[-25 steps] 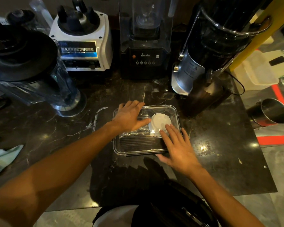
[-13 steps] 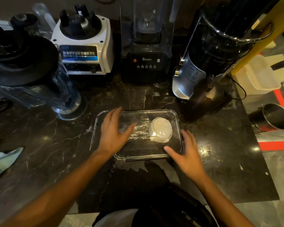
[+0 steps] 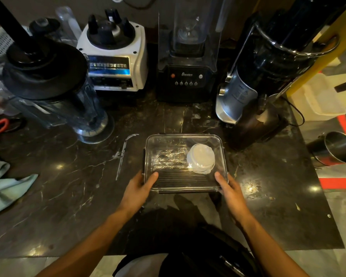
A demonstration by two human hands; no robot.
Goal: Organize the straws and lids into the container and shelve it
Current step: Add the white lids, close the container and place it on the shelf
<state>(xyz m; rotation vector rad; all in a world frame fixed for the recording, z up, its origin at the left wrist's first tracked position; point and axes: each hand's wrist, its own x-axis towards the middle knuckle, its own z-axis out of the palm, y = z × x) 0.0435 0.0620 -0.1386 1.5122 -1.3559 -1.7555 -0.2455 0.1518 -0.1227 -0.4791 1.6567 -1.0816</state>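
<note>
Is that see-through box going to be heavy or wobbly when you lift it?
Probably light: the clear box holds only straws and a stack of thin lids. It looks stiff, so it shouldn't bend. The lids may slide if it tilts. Both hands, left hand and right hand, grip its near corners.

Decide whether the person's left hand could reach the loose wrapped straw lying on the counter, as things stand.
Probably yes. The wrapped straw lies just left of the clear container with bare counter around it, but the left hand now holds the container's near corner and must let go first.
</note>
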